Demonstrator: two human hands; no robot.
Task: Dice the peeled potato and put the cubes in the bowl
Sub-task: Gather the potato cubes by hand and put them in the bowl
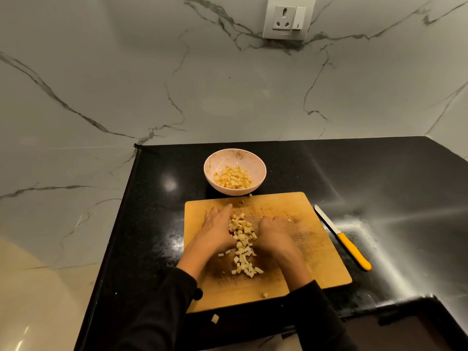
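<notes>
A: Diced already, most of it. Loose heap of potato cubes (243, 245) lying mid cutting board (314, 249), hemmed in from both sides.

B: And the hands?

A: Left hand (217, 230) pressed against the heap's left flank, fingers fairly straight, nothing clasped. Right hand (274, 233) against the right flank, fingers curled downward; cubes pinched underneath or not, cannot tell.

B: Handling?

A: Light, firm, probably damp and a bit slick. No single grasp point, so best cupped from both flanks and scooped as one handful. Likely to spill through gaps between palms.

B: Destination?

A: Bowl (259, 164) just beyond the board's far edge, partly filled with cubes already. Short lift forward, nothing between.

B: Anything in the way?

A: Knife (342, 236) with yellow handle lying on the black counter (379, 173) just right of the board, apart from both hands, out of the path. Strays worth collecting: one stray cube (265, 295) near the board's near edge, another fallen cube (215, 318) off the board altogether, toward the counter's front. Wall socket (288, 19) high behind, irrelevant.
</notes>
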